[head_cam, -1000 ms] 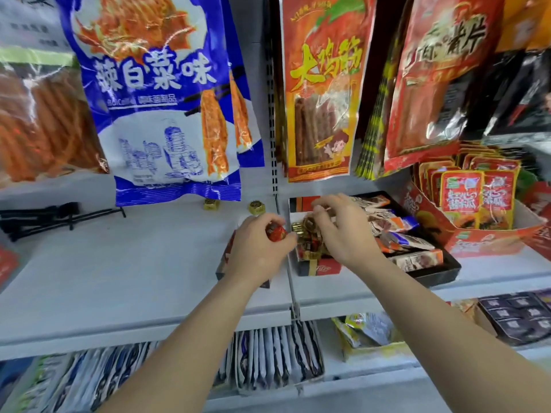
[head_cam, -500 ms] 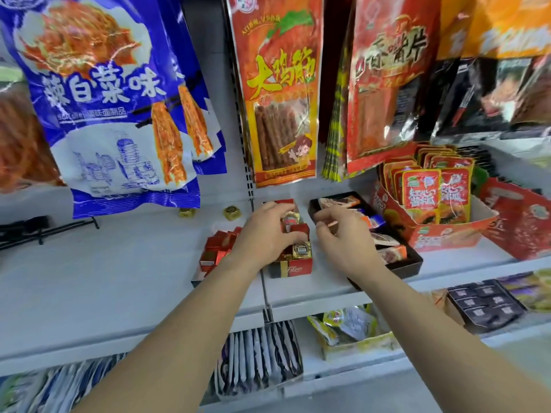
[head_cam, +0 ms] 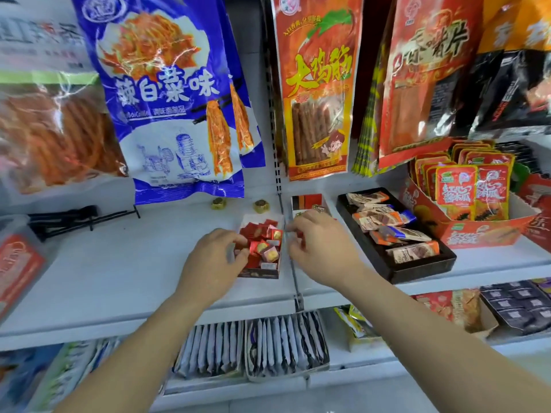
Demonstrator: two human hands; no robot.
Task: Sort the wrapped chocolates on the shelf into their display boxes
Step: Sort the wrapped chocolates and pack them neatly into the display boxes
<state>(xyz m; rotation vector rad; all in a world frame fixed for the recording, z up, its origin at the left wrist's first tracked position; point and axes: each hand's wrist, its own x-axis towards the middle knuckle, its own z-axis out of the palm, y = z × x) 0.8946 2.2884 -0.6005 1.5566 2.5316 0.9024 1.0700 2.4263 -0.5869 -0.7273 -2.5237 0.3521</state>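
Landmark: small open box [head_cam: 276, 218] of red squares, standing on the white shelf [head_cam: 119, 272] just left of the seam between two shelf boards.
Red chocolates [head_cam: 262, 242]: heaped loosely in that box, some showing a gold face, lying at mixed angles.
Left hand [head_cam: 213, 263]: at the box's left edge, fingers curled with the tips touching the red chocolates near the front; whether it pinches one or only rests on them, I cannot tell.
Right hand [head_cam: 323, 248]: just right of the box, over the seam, fingers bent inward around something red that shows between them; the grasp looks closed on a red piece, though blur hides the detail.
Second box [head_cam: 307, 202]: behind the right hand, right of the landmark box, mostly hidden; a red and black flap stands up at its back.
Gold chocolates [head_cam: 261, 205]: two lie loose on the shelf behind the landmark box, the other [head_cam: 218, 203] further left.
Black tray [head_cam: 417, 268]: well right of the landmark box, holding long wrapped bars [head_cam: 414, 251] in a row.
Blue bag [head_cam: 176, 96]: hangs above and behind the box.
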